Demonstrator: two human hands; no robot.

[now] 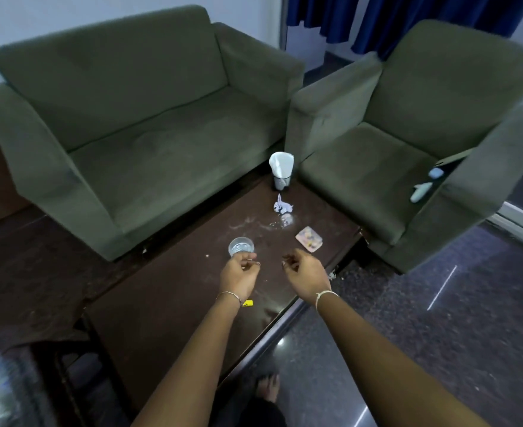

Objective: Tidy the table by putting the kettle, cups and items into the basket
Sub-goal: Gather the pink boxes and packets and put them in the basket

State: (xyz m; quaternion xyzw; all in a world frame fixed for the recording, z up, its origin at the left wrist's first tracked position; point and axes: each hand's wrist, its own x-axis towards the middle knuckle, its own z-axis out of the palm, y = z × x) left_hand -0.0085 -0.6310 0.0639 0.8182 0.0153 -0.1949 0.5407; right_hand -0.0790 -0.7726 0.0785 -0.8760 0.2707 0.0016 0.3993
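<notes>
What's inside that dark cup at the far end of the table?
Crumpled white paper sticks up out of the cup. It covers the inside, so anything beneath is hidden.

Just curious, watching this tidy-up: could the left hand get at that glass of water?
Probably yes. The left hand hovers just beside the glass of water, seemingly empty, and nothing lies between them.

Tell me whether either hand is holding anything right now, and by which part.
Nothing is held. The left hand sits loosely curled at the near side of the glass, not wrapped round it; the right hand is loosely curled and empty.
</notes>
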